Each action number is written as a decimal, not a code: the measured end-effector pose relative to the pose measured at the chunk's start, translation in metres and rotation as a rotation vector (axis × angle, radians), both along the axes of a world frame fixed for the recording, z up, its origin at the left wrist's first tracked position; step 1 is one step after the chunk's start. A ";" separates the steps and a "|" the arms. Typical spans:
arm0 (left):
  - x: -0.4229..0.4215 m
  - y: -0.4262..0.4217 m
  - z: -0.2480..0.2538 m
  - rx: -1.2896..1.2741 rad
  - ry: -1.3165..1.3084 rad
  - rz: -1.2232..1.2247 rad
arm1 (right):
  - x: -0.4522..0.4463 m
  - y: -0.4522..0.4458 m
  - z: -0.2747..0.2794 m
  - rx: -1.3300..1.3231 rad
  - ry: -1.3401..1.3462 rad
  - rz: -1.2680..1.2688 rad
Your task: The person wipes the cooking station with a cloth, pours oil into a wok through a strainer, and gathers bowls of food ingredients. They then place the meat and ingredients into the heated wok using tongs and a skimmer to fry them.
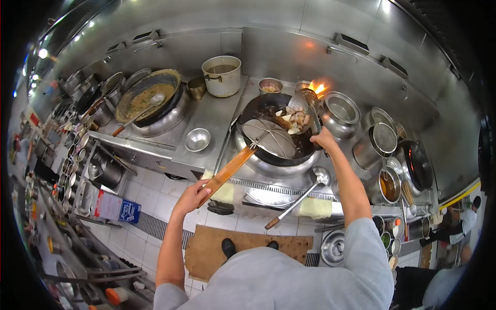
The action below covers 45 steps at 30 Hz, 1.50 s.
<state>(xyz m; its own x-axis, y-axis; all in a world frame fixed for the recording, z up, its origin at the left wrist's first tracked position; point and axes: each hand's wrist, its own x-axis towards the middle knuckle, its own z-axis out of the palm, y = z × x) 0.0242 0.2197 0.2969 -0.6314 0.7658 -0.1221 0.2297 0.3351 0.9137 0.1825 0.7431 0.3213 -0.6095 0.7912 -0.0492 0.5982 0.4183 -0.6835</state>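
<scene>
My left hand is closed around the long wooden handle of a round wire-mesh strainer. The strainer sits over the near left side of a dark wok, its wire braces facing up. My right hand grips the handle of a perforated skimmer, which is tilted above the wok's far right side. Pale and brown food pieces lie between the skimmer and the wok; which of them rest on it I cannot tell. Dark liquid or residue shows inside the wok. A ladle lies in front of it.
Flames rise behind the wok. To the left stand a large pan of brown sauce, a tall pot and a small metal bowl. Metal pots and a strainer pot crowd the right. Another person is at far right.
</scene>
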 end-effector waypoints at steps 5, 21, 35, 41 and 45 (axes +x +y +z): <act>0.006 -0.003 -0.019 0.022 0.013 0.031 | 0.019 0.000 0.029 0.379 -0.275 -0.115; 0.061 -0.011 -0.108 0.381 -0.747 0.409 | 0.294 -0.071 -0.180 -0.715 0.858 -0.481; 0.035 -0.028 -0.155 0.465 -1.013 0.547 | 0.365 -0.111 -0.228 -0.094 0.136 -0.825; -0.018 -0.039 -0.195 0.359 -1.014 0.587 | 0.455 -0.186 -0.348 0.235 0.082 -0.833; -0.088 -0.025 -0.220 0.308 -0.838 0.571 | 0.405 -0.320 -0.254 -0.184 0.358 -0.944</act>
<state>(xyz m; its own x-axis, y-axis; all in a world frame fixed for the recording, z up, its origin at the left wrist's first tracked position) -0.0642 0.1948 0.0769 -0.7114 0.4541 -0.5364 -0.6319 -0.0791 0.7710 0.5876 0.4229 0.0673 0.2549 0.9544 -0.1555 0.3776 -0.2463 -0.8926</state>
